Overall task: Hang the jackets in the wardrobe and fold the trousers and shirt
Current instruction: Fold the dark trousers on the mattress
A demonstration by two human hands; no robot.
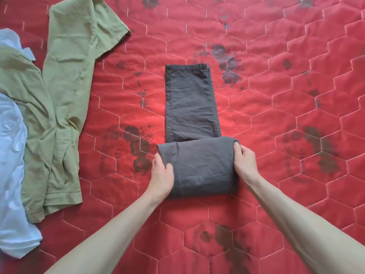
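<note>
Both hands grip the rolled near end of the grey trousers mid-bed: left hand on its left edge, right hand on its right. Green shirt lies far left.

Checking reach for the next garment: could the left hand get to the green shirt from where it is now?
Probably yes. The green shirt lies uncovered on the red quilt, beside the left hand, nothing between them. That hand grips the dark trousers, so it must let go first.
</note>
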